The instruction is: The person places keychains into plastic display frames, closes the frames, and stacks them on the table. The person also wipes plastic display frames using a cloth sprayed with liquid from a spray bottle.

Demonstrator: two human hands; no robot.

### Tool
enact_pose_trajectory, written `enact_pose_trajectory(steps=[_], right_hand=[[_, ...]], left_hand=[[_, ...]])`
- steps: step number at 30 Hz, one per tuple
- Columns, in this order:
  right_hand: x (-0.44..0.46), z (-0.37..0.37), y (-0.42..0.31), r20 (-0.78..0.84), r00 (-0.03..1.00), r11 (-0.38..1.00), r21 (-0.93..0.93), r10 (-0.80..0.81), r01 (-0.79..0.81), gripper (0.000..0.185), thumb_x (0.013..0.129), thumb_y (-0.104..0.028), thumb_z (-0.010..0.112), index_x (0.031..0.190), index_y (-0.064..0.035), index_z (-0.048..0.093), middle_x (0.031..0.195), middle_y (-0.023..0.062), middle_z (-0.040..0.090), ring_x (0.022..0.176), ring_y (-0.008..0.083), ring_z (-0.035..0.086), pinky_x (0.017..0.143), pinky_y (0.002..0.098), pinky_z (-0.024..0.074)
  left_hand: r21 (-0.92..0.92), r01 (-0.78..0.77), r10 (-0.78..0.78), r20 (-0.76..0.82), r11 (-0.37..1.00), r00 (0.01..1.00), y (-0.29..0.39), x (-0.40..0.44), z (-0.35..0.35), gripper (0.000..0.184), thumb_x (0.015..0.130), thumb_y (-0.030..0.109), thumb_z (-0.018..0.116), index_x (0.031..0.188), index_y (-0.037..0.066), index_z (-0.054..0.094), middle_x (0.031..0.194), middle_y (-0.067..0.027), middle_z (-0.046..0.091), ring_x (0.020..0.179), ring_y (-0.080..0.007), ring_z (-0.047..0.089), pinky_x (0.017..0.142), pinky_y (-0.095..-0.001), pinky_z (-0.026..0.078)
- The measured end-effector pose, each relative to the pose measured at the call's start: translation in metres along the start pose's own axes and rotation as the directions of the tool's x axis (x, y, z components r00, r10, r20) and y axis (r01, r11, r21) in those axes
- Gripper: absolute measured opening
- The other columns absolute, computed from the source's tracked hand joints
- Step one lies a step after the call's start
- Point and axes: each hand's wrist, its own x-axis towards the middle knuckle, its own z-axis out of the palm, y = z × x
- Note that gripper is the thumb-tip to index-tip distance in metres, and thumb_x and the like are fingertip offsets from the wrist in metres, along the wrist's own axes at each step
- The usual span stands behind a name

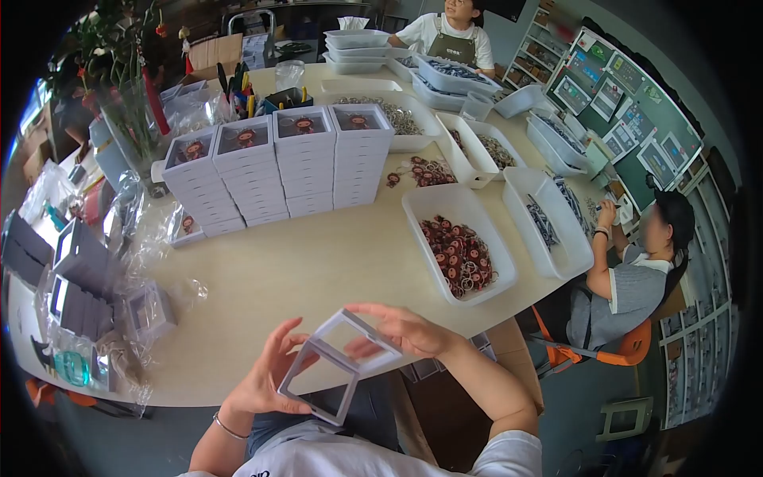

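A white hinged display box with clear windows is spread apart in front of my body, above the table's front edge. My left hand grips its lower half by the left side, thumb underneath and fingers raised. On the other half, my right hand holds the upper right edge, with some fingers seen through the window. No keychain shows inside the box. Beyond my hands stand stacks of white boxes, with brown character keychains in the top ones. A white bin of similar keychains stands to the right.
More bins and loose keychains cover the right and back of the table. Empty boxes and plastic wrap lie left. One co-worker sits right; another is at the back. An open carton stands below the table edge.
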Motion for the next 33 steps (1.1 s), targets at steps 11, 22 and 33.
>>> enact_pose_trajectory(steps=[11, 22, 33], right_hand=[[-0.024, -0.177, -0.087, -0.653, 0.386, -0.074, -0.452, -0.651, -0.889, 0.016, 0.082, 0.000, 0.056, 0.091, 0.0029, 0.069, 0.091, 0.0245, 0.068, 0.091, 0.0407, 0.065, 0.082, 0.0470, 0.0519], [-0.049, -0.099, -0.092, -0.603, 0.265, 0.580, -0.797, -0.753, -0.165, 0.034, 0.084, 0.006, 0.062, 0.119, 0.0038, 0.063, 0.095, 0.0141, 0.071, 0.089, 0.0213, 0.069, 0.073, 0.0306, 0.0539], [0.025, 0.077, -0.004, -0.520, 0.587, 0.783, -0.461, -0.620, 0.418, 0.038, 0.085, 0.006, 0.065, 0.122, 0.0054, 0.057, 0.098, 0.0059, 0.065, 0.091, 0.0193, 0.069, 0.077, 0.0318, 0.0586]], left_hand=[[0.861, 0.255, 0.234, -0.384, 0.440, 0.893, -0.033, 0.035, -0.025, 0.123, 0.057, 0.023, 0.093, 0.148, 0.003, 0.013, 0.144, -0.0226, 0.038, 0.138, -0.0368, 0.033, 0.114, -0.0464, 0.028], [0.909, 0.161, 0.488, -0.348, 0.384, 0.801, -0.026, 0.005, -0.018, 0.067, 0.074, 0.016, 0.080, 0.131, 0.000, 0.048, 0.130, -0.0198, 0.052, 0.129, -0.0395, 0.043, 0.107, -0.0451, 0.038], [0.386, -0.224, 0.350, -0.295, 0.895, 0.889, -0.011, 0.022, 0.039, 0.018, 0.098, 0.013, 0.055, 0.112, 0.002, 0.051, 0.120, -0.0116, 0.056, 0.115, -0.0207, 0.053, 0.101, -0.0366, 0.042]])
